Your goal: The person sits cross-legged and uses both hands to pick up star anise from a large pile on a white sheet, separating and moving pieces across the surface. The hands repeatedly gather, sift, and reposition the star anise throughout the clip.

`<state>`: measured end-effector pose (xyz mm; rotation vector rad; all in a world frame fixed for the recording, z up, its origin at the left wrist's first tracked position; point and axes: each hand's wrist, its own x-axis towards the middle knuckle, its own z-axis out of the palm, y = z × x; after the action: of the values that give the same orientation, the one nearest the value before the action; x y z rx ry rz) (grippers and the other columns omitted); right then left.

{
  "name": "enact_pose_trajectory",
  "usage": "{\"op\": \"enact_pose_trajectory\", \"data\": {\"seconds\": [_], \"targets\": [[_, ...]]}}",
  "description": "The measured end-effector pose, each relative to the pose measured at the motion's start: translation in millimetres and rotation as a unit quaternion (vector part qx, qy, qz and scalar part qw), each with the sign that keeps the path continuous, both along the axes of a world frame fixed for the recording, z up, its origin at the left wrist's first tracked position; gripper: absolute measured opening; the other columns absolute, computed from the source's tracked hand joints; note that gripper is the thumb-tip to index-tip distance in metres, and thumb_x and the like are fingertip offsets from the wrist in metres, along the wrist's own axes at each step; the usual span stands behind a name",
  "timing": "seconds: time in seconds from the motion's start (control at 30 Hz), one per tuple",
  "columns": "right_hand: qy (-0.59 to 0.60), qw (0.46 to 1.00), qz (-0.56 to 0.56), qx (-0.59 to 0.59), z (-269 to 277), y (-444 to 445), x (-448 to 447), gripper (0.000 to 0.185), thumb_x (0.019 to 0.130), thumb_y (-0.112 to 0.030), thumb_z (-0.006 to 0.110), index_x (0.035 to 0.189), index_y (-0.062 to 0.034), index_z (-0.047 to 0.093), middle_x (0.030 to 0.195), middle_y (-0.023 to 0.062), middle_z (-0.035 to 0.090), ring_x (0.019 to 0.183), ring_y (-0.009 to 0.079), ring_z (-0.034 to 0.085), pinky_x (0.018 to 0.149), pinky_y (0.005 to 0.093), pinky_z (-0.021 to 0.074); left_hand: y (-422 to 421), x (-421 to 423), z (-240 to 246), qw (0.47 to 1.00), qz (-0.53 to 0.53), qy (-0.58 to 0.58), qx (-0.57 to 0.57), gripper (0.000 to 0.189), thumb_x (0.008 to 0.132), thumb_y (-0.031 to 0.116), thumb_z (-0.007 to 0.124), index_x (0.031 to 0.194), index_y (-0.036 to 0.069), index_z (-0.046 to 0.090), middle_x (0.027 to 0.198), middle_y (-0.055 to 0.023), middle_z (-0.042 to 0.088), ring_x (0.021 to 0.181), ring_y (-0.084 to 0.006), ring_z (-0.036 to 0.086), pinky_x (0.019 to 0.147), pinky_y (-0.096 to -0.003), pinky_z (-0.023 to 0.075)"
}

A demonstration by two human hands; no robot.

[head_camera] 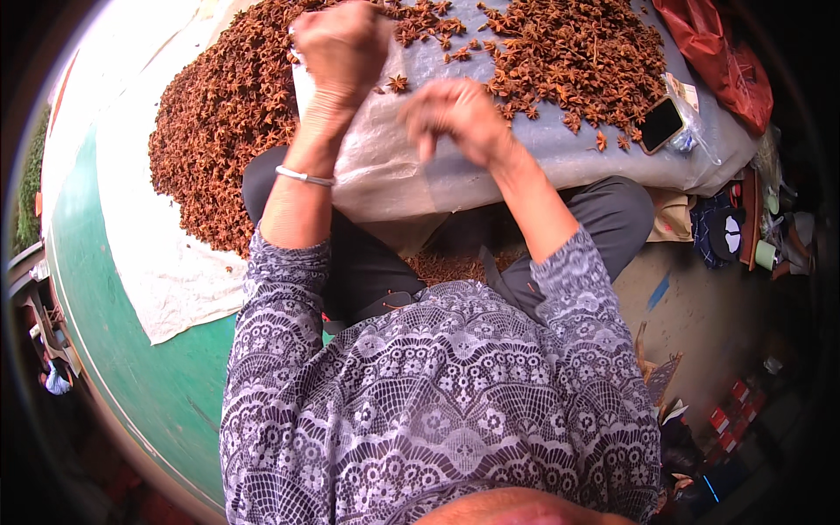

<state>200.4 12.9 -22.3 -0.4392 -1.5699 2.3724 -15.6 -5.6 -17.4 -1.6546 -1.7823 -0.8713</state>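
Observation:
My left hand [344, 49], blurred, is curled with its back up, between two heaps of star anise; whether anything is inside it cannot be seen. A pale bangle circles that wrist. My right hand [456, 118] hangs over the plastic sheeting [380, 177], fingers bent and blurred, its grasp unclear. A single star anise [398, 83] lies on the sheeting between the hands. The large star anise heap [216, 138] spreads at the left on white cloth. Another star anise heap [577, 59] covers the upper right of the plastic-covered surface.
A smartphone [660, 126] lies by the right heap, beside a clear plastic bag [689, 141]. Beyond them is a red plastic bag [722, 62]. White cloth [157, 289] lies over the green floor [177, 374] at left. A brown paper bag [671, 215] stands near my right knee.

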Motion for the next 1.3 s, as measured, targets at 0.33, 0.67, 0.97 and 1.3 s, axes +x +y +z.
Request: {"op": "enact_pose_trajectory", "data": {"seconds": [0.33, 0.67, 0.97, 1.3], "targets": [[-0.294, 0.554, -0.125, 0.769, -2, 91, 20, 0.030, 0.088, -0.006, 0.068, 0.116, -0.0126, 0.072, 0.107, 0.0088, 0.070, 0.092, 0.0322, 0.072, 0.078, 0.0428, 0.0587, -12, 49, 30, 0.714, -0.257, -0.303, -0.577, 0.022, 0.095, 0.021, 0.069, 0.108, 0.004, 0.076, 0.085, -0.0133, 0.075, 0.076, -0.0182, 0.072, 0.064, -0.0362, 0.0577], [-0.057, 0.906, -0.303, 0.289, -22, 76, -19, 0.017, 0.097, -0.020, 0.073, 0.107, -0.0064, 0.076, 0.086, -0.0021, 0.073, 0.071, 0.0048, 0.064, 0.060, 0.0196, 0.0508, 15, 37, -18, 0.782, -0.254, -0.483, -0.302, 0.041, 0.099, 0.037, 0.069, 0.116, 0.000, 0.069, 0.089, -0.0168, 0.076, 0.074, -0.0212, 0.077, 0.056, -0.0313, 0.0602], [0.135, 0.961, -0.098, -0.221, -5, 82, -19, 0.005, 0.099, -0.006, 0.060, 0.100, -0.0014, 0.063, 0.085, 0.0036, 0.064, 0.054, 0.0055, 0.042, 0.047, 0.0180, 0.0352, -7, 16, 16, 0.604, -0.346, -0.667, -0.264, 0.041, 0.102, 0.039, 0.062, 0.080, 0.005, 0.064, 0.063, -0.0020, 0.060, 0.052, -0.0116, 0.062, 0.046, -0.0240, 0.0488], [-0.068, 0.984, -0.159, 0.042, 34, 39, 17, 0.012, 0.100, -0.011, 0.068, 0.108, -0.0028, 0.068, 0.089, 0.0050, 0.072, 0.063, 0.0050, 0.059, 0.054, 0.0174, 0.0489, -14, -23, 3, 0.987, -0.051, -0.144, -0.046, 0.018, 0.089, 0.016, 0.075, 0.093, -0.001, 0.071, 0.078, -0.0176, 0.069, 0.065, -0.0305, 0.068, 0.063, -0.0415, 0.0551]]}}
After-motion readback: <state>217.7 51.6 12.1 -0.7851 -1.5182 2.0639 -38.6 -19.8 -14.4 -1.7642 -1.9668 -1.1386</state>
